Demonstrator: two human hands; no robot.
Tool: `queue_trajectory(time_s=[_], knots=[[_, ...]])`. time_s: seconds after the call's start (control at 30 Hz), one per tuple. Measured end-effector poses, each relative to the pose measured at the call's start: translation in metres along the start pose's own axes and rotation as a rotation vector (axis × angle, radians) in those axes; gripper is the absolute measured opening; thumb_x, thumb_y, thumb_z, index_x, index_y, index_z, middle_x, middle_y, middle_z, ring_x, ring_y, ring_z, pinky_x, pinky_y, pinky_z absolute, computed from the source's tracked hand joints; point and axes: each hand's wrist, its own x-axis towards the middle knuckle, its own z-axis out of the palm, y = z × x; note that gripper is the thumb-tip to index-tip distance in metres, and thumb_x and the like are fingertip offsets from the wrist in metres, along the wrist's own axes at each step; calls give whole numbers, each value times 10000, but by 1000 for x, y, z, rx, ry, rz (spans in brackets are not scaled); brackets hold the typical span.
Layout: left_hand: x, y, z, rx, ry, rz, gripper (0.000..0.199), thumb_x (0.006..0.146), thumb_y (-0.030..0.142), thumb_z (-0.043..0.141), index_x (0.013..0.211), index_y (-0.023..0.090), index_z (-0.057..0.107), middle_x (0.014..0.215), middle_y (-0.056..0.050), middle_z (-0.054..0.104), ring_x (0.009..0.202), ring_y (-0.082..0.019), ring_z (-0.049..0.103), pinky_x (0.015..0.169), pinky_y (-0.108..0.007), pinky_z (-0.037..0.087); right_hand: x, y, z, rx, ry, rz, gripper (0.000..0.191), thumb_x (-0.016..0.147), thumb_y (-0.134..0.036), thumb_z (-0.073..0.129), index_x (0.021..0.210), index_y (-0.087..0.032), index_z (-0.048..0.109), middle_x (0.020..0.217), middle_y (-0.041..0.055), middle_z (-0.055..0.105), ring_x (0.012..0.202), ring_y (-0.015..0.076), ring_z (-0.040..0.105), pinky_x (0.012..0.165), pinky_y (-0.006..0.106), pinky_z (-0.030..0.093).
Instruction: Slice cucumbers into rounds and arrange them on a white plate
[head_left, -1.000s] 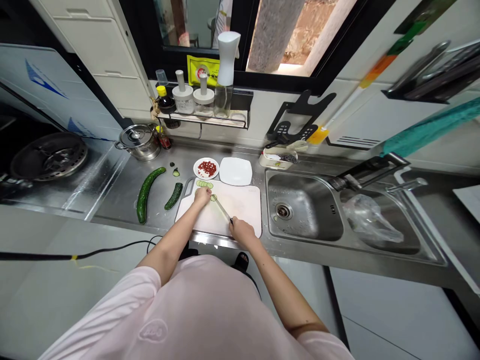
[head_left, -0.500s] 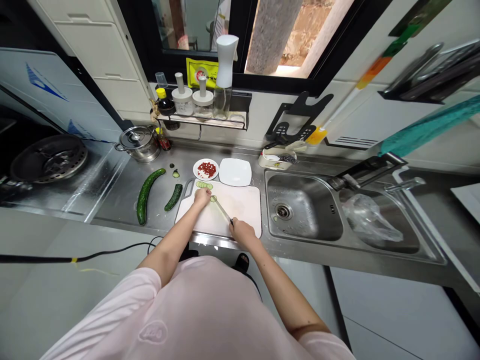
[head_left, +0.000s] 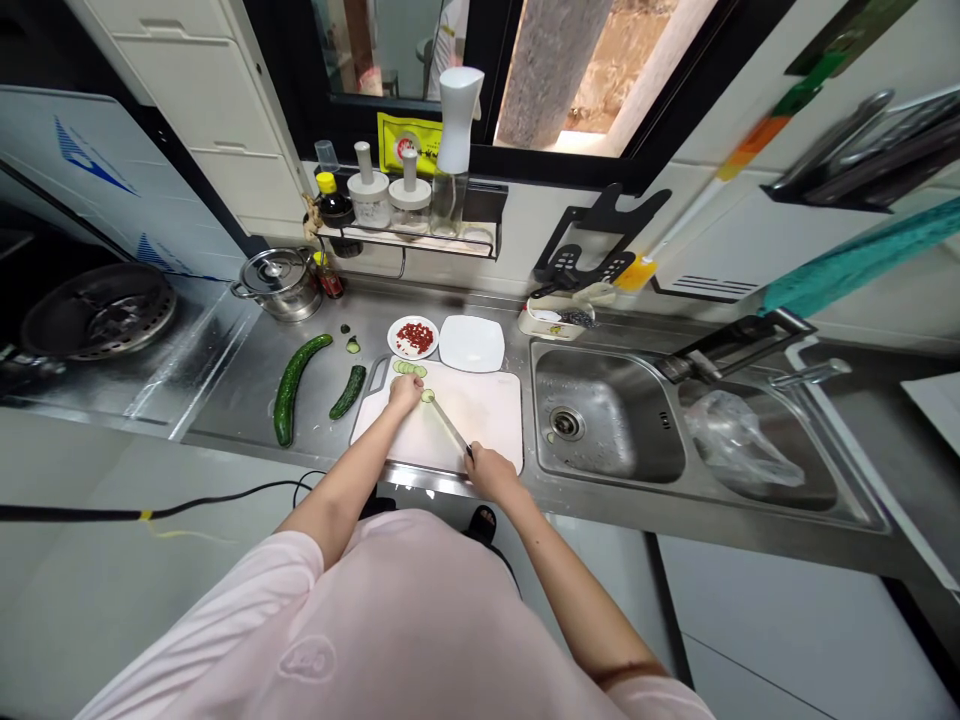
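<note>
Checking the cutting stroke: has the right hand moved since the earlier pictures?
Yes, slightly: the right hand has shifted rightward, closer to the sink.

A dark frying pan (head_left: 101, 310) sits at far left. A lidded steel pot (head_left: 277, 285) stands at the back of the bench (head_left: 240, 400), beside a small yellow-capped bottle (head_left: 331, 281). Above, a wall shelf (head_left: 390, 238) carries a dark bottle (head_left: 335, 209) with a yellow cap, two white-lidded jars (head_left: 369, 205) and a tall white-topped bottle (head_left: 460, 120); a yellow packet (head_left: 394, 140) stands behind the jars. At right, a double sink (head_left: 622, 440) contains a crumpled clear plastic bag (head_left: 739, 440) in its right basin. A teal cloth (head_left: 862, 255) shows at the right edge.
</note>
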Motion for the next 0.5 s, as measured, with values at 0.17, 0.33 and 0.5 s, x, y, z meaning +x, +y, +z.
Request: queue_trajectory(time_s=[0.17, 0.33, 0.5], knots=[[2, -1, 2, 18, 9, 7, 170, 747, 197, 595, 884, 217, 693, 954, -47, 701, 932, -173, 617, 826, -247, 429, -6, 5, 6, -2, -3, 19, 307, 943, -323, 312, 1118, -177, 517, 1023, 133, 658, 941, 247, 629, 731, 321, 416], [4, -3, 3, 15, 10, 11, 159, 737, 201, 609, 873, 213, 691, 937, -47, 702, 915, -179, 622, 810, -245, 432, -5, 6, 5, 10, -8, 11, 320, 938, -340, 309, 1109, -176, 524, 1024, 134, 657, 934, 250, 628, 723, 323, 417], [5, -3, 4, 21, 14, 17, 160, 738, 195, 598, 867, 213, 692, 935, -45, 703, 905, -174, 625, 802, -242, 436, 1, -1, -2, 15, -12, 1, 322, 944, -340, 302, 1109, -176, 524, 1041, 135, 654, 948, 237, 623, 737, 310, 414]])
